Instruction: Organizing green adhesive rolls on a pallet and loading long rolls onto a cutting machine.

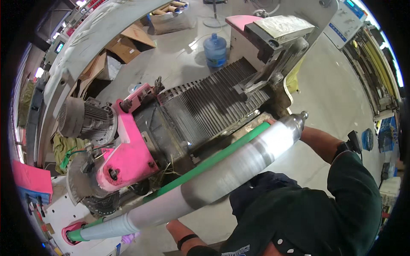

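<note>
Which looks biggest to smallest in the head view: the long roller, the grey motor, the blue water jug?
1. Long roller, though it sits nearest the camera.
2. Grey motor.
3. Blue water jug, farthest away, so its true rank is unsure.

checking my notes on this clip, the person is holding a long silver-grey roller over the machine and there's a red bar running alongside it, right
Not quite: the bar alongside the long silver-grey roller is green, not red, as the head view shows. The rest stands: the person holds the roller across the machine, the right arm reaching to its far end.
</note>
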Available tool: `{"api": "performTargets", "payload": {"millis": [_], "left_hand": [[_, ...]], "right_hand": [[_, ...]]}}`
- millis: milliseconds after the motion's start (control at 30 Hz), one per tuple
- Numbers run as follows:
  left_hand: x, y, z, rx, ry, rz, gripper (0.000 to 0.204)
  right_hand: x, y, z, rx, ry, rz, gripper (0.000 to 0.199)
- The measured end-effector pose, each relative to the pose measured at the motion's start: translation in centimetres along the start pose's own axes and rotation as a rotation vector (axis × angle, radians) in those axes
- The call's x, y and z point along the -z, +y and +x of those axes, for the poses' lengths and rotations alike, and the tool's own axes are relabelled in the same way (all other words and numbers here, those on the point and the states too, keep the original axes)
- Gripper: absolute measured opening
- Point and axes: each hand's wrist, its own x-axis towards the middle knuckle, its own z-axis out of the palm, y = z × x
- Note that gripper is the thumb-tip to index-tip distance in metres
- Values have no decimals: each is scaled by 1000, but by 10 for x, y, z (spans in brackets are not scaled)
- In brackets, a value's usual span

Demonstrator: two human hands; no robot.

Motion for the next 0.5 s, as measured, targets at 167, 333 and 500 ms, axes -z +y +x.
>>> {"api": "performTargets", "payload": {"millis": [167,333,500], "left_hand": [[2,25,-17,35,-47,-469,58],[-39,65,-91,18,-127,-760,60],[-151,108,-196,-4,-252,-924,61]], "right_hand": [[-26,5,-13,-19,50,-166,92],[-3,11,-25,-328,355,11,95],[112,-6,-84,-306,653,197,63]]}}
